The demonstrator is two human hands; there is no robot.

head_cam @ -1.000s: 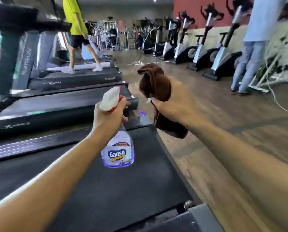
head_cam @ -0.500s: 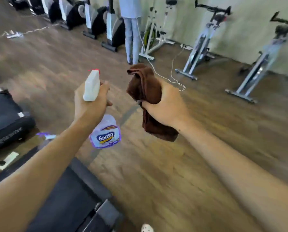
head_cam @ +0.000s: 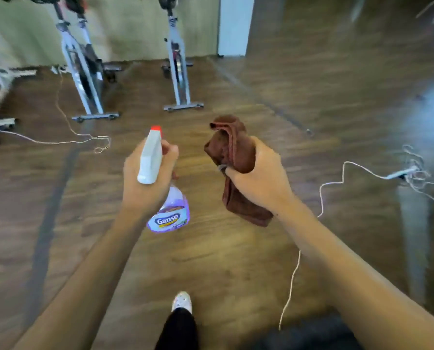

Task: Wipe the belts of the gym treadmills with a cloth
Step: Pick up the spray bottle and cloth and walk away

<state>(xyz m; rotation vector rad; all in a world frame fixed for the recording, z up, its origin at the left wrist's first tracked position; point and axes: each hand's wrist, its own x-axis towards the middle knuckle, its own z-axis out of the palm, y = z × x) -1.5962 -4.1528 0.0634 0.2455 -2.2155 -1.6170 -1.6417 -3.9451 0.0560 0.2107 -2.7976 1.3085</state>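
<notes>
Underfoot, wooden floor [head_cam: 236,261] across the whole view, blurred. Toward eleven and twelve o'clock, two exercise bikes [head_cam: 84,72] on metal feet against a pale wall [head_cam: 125,26]; a third frame cut off at nine o'clock. Thin white cord [head_cam: 322,193] trailing from three o'clock down to five o'clock, another loose cord [head_cam: 66,141] at ten o'clock. No treadmill belt anywhere in frame.

Both forearms reaching in from the lower corners. Right hand [head_cam: 258,183], just right of centre, fingers curled tight around a bunched brown cloth [head_cam: 233,150]; cloth sticking up past the knuckles toward twelve and hanging below the wrist toward six.

Left hand [head_cam: 145,183], just left of centre, wrapped around the neck of a spray bottle [head_cam: 169,213]; white trigger head with a red nozzle tip pointing to twelve. Clear bottle body hanging under the palm, holding a purple liquid; level impossible to judge. Label reading "Ganso" in white letters on a blue oval, smaller print beneath unreadable.

At six o'clock, one white shoe [head_cam: 182,301] below a dark trouser leg.
</notes>
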